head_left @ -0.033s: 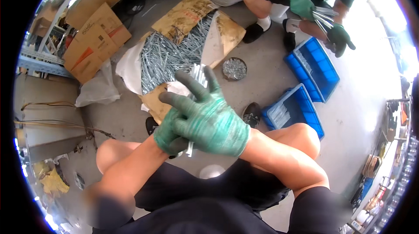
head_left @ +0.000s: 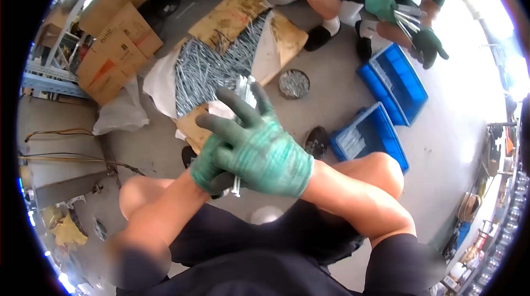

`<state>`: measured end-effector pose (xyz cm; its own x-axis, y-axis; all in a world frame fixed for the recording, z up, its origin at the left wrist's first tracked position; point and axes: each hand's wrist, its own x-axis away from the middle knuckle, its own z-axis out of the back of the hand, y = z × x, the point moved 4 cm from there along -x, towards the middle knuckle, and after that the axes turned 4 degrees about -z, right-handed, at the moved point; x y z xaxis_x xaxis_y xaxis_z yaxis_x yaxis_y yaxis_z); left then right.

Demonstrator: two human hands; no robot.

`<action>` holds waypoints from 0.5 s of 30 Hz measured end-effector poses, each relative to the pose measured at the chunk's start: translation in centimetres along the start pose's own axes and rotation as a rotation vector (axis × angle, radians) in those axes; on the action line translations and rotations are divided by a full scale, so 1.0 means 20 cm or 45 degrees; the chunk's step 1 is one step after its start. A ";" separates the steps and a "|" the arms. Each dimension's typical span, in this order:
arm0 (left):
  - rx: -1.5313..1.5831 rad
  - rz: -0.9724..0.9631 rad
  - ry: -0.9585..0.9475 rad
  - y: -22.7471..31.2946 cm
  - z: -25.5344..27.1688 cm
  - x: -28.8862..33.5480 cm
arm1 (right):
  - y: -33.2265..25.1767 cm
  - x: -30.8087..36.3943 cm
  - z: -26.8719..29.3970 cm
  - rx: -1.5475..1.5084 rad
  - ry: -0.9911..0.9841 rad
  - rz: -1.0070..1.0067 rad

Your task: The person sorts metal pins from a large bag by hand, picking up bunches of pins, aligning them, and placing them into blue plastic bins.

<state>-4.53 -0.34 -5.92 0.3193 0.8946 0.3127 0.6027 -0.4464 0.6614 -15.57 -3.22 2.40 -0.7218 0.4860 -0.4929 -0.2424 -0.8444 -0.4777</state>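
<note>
In front of my lap, my right hand [head_left: 270, 158] in a green glove lies across my gloved left hand [head_left: 205, 166]. A bundle of thin silver metal rods [head_left: 236, 186] runs between them, its upper ends showing past my right fingers and its lower ends below the palms. My left hand is closed round the bundle, though its fingers are mostly covered. My right hand also grips the rods, with two long fingers stretched forward along them. Beyond my hands, a heap of similar metal rods [head_left: 207, 72] lies on opened brown and white sacking [head_left: 229, 17].
A round tin of small metal parts [head_left: 294, 84] stands right of the heap. Two blue bins [head_left: 406, 89] [head_left: 381, 136] sit at the right, rods inside the nearer one. A co-worker's gloved hands [head_left: 381, 2] hold rods at upper right. Cardboard [head_left: 113, 56] leans at left.
The whole view has shifted slightly, so the surroundings sit a little further left and up. My hands keep the same grip on the metal rods.
</note>
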 end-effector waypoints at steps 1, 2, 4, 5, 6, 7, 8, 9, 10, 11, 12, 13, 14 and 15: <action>0.006 0.002 0.016 0.01 0.00 -0.02 | 0.01 0.00 0.00 0.018 -0.042 0.013; 0.004 -0.009 0.036 0.04 0.01 -0.03 | 0.02 -0.01 0.00 0.002 -0.031 -0.001; -0.049 -0.068 0.031 0.04 0.04 0.00 | 0.02 0.00 -0.02 -0.034 -0.010 -0.022; -0.139 -0.145 -0.007 0.05 0.06 0.00 | 0.02 0.00 -0.01 -0.089 -0.021 -0.035; -0.421 -0.337 -0.050 0.09 0.09 0.04 | 0.01 -0.01 -0.03 -0.162 -0.025 -0.041; -0.481 -0.406 -0.057 0.12 0.11 0.05 | 0.02 -0.02 -0.04 -0.235 -0.029 -0.045; -0.426 -0.434 -0.054 0.12 0.14 0.05 | 0.04 -0.01 -0.05 -0.167 -0.127 -0.044; 0.382 -0.094 0.015 0.06 0.15 0.02 | 0.07 0.00 -0.03 -0.205 -0.170 -0.058; -0.080 -0.218 0.025 0.10 0.12 0.01 | 0.11 0.01 0.02 -0.453 -0.099 -0.190; -0.096 -0.143 0.147 0.11 0.11 0.00 | 0.14 0.03 0.04 -0.710 -0.025 -0.329; -0.095 -0.069 0.253 0.11 0.09 -0.03 | 0.22 0.07 0.05 -0.771 0.120 -0.575; 0.170 0.067 0.297 0.10 0.05 -0.04 | 0.28 0.13 0.03 -0.871 0.287 -0.808; 0.092 0.042 0.190 0.10 0.02 -0.03 | 0.34 0.13 -0.01 -1.011 0.271 -1.048; 0.016 0.018 0.094 0.09 0.01 0.01 | 0.37 0.12 -0.04 -1.161 0.254 -1.292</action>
<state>-3.13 -0.93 -4.80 0.2737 0.8871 0.3716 0.6075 -0.4590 0.6483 -18.59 -8.08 -2.92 -0.3626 0.8833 0.2971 -0.0393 0.3040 -0.9519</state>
